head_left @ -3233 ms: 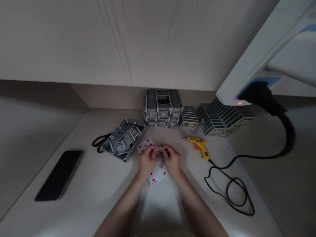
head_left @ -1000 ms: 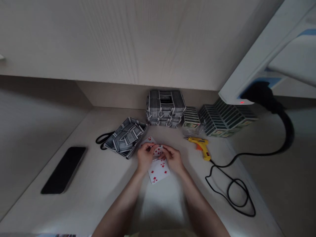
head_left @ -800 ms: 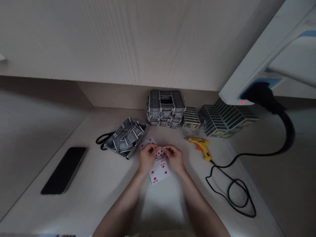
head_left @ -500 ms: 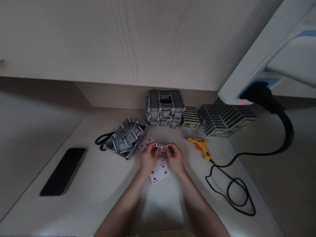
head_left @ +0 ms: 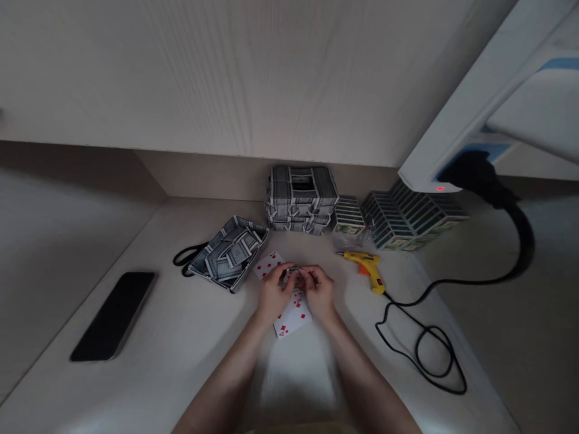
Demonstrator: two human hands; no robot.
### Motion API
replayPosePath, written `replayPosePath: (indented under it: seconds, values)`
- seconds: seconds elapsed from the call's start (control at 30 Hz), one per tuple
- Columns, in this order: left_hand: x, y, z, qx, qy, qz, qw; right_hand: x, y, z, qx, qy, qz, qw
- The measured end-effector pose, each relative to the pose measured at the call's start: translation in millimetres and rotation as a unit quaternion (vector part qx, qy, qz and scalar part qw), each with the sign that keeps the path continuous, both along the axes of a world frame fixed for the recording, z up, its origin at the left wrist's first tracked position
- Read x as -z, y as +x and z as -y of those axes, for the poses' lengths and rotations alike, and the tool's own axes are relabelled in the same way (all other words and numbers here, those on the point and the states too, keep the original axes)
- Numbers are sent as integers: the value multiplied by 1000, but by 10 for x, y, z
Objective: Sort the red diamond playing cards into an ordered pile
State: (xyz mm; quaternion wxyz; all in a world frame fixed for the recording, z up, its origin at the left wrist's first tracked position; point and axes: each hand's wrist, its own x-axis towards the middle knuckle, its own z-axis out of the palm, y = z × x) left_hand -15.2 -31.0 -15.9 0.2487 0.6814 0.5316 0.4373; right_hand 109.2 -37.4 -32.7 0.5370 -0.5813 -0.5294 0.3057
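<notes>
Both my left hand (head_left: 274, 293) and my right hand (head_left: 319, 290) pinch a playing card (head_left: 295, 269) between thumbs and fingers, one at each end. The card shows as a narrow strip, seemingly bent or folded, and my fingers cover most of it. Below my hands, red-diamond playing cards (head_left: 293, 316) lie face up on the table. Another diamond card (head_left: 266, 264) pokes out beyond my left hand. To the left sits an open box made of patterned cards (head_left: 217, 241), with several folded card pieces (head_left: 239, 250) inside.
A yellow glue gun (head_left: 371, 269) lies at right, its black cord (head_left: 425, 349) looped on the table. Card-built boxes (head_left: 302, 199) are stacked at the back, beside rows of card decks (head_left: 393, 220). A black phone (head_left: 115, 316) and scissors handles (head_left: 183, 258) are at left.
My fingers have shifted on the card, and it has tipped so that its white edge strip shows less. The things around it have stayed in place.
</notes>
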Motion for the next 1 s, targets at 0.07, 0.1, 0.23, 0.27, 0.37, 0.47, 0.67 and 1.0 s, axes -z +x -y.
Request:
replayPosePath:
  seconds: [0.07,0.1,0.23,0.27,0.37,0.47,0.67,1.0]
  values:
    - [-5,-4,9,-3,-6,-1,1000,-14,-15,25,-5,17,26,1000]
    - [-7,-7,13,-2,-9,-3,1000,-22,-19,34,-8,20,34,999]
    - [-6,-9,21,15,-19,-11,1000,-49,-11,41,-13,17,60,998]
    - [-6,-6,22,22,-21,-12,999,-53,-5,39,-11,16,68,998]
    - [-8,4,23,43,-26,-16,999,-58,9,35,7,11,83,996]
    - [-12,14,25,52,-24,-23,998,-59,13,34,15,7,89,996]
    - [1,7,24,61,-23,-26,998,-73,11,29,19,5,85,996]
    - [0,-15,-17,81,-49,16,995,-76,38,-8,28,-13,20,999]
